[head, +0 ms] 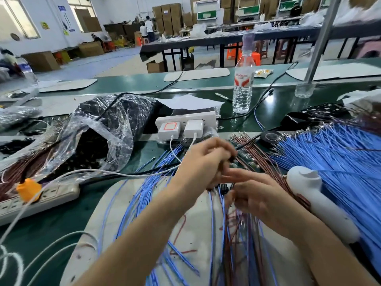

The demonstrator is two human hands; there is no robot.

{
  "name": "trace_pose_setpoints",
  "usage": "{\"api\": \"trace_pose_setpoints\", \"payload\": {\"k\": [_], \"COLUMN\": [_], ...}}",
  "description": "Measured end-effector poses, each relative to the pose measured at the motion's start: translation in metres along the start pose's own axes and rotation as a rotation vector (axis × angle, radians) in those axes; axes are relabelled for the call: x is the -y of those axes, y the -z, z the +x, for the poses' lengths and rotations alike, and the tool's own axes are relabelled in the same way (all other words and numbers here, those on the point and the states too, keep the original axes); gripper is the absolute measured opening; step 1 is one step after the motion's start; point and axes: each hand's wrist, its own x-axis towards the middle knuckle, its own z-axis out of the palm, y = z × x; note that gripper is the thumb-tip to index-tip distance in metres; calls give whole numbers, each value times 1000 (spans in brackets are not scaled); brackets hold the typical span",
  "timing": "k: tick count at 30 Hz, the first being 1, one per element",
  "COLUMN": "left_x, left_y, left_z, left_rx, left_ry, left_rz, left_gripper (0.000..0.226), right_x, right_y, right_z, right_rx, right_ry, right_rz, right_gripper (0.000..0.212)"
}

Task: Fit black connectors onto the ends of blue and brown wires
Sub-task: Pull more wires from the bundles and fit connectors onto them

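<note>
Head view: over a green bench (61, 219), the left hand (206, 159) is clenched on what looks like a black connector (232, 158), while the right hand (257, 195) grasps a bunch of blue and brown wires (223, 215) just below. We judge each wire end should enter straight, pressed until seated. We count one bottle (243, 79), two chargers (192, 125) and one bag (99, 129); the wires are beyond counting.

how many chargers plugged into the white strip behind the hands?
2. The orange-outlined charger sits left on the power strip; the plain white charger is right beside it. The strip's far side is unseen, so more may be hidden.
</note>
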Motion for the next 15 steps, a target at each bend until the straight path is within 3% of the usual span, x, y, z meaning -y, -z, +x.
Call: {"api": "trace_pose_setpoints", "payload": {"k": [3, 7, 11, 15], "left_x": [-14, -44, -47, -9], "left_y": [-30, -43, -26, 2], "left_z": [34, 71, 96, 99], "left_rx": [-28, -176, -357, -573], "left_ry": [-76, -218, -235, -75], "left_rz": [-244, -391, -439, -435], "left_gripper": [19, 13, 14, 21], "right_x": [-2, 0, 7, 13], "right_y": [-5, -6, 0, 0], "right_z": [-3, -8, -9, -6], "right_rx": [200, 370, 265, 115], "right_ry": [-116, -82, -49, 45], "right_rz": [67, 48, 117, 252], "right_gripper": [39, 25, 28, 20]}}
